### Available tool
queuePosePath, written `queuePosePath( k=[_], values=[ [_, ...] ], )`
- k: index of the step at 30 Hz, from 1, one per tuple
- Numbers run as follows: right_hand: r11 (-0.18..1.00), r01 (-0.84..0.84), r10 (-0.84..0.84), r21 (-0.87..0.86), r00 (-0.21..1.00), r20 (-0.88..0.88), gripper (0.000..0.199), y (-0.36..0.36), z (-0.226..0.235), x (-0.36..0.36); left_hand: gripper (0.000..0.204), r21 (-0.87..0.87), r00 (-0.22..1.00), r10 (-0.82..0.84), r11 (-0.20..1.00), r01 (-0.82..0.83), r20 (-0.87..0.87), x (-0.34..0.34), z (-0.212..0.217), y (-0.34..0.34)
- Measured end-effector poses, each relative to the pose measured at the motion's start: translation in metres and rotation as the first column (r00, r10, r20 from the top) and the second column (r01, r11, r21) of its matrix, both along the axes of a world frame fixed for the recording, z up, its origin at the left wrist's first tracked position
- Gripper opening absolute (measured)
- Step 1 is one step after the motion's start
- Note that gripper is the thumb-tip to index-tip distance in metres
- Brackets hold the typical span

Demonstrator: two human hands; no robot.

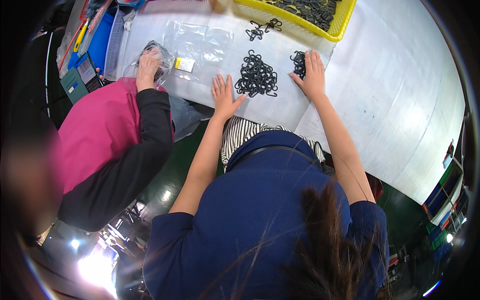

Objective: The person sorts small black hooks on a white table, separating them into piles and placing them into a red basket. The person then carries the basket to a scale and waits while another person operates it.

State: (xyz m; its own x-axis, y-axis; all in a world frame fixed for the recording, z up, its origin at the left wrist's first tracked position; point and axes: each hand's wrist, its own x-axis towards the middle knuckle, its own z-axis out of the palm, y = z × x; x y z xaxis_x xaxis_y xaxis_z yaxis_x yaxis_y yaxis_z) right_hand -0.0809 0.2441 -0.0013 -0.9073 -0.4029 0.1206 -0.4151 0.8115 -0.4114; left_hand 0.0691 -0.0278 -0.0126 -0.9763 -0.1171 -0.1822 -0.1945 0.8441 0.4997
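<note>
Nearest us: our blue shirt (255, 195), striped cloth (237, 137) beyond it at the worktop (390, 115) edge. Left hand (225, 97) palm down on the worktop, fingers spread, holding nothing we can see; thumb at the near-left edge of the big pile (256, 75) of black hooks, can't tell if touching. Big pile sits between our hands. Right hand (312, 75) flat, fingers extended, thumb out, over the right side of the small pile (299, 64); no grip visible. To our left, a co-worker's hand (149, 62) is on a clear bag (164, 54) with dark contents; white-and-yellow card (184, 64) just beside it. Farther out: a few loose hooks (256, 34), then the yellow basket (345, 22), dark parts inside.
</note>
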Motion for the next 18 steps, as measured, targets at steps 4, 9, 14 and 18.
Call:
queuePosePath(
  k=[4,9,14,18],
  values=[
    [0.998,-0.064,0.063,0.015,0.997,0.041,0.081,-0.005,-0.003,-0.015,0.08,-0.038,0.997,0.041,0.998,-0.044,-0.068,-0.007,0.017,0.013],
    [0.988,-0.133,0.129,0.082,0.991,0.045,0.072,-0.022,-0.004,-0.019,0.066,0.199,0.946,0.03,0.979,0.037,-0.323,-0.055,0.039,0.035],
    [0.988,-0.131,0.128,0.086,0.991,0.044,0.063,-0.022,-0.002,-0.02,0.059,0.214,0.934,-0.03,0.97,0.113,-0.355,-0.112,0.024,0.036],
    [0.987,-0.139,0.136,0.075,0.99,0.039,0.056,-0.026,-0.002,-0.019,0.056,0.122,0.93,-0.165,0.969,0.215,-0.329,-0.125,0.008,0.03]
  ],
)
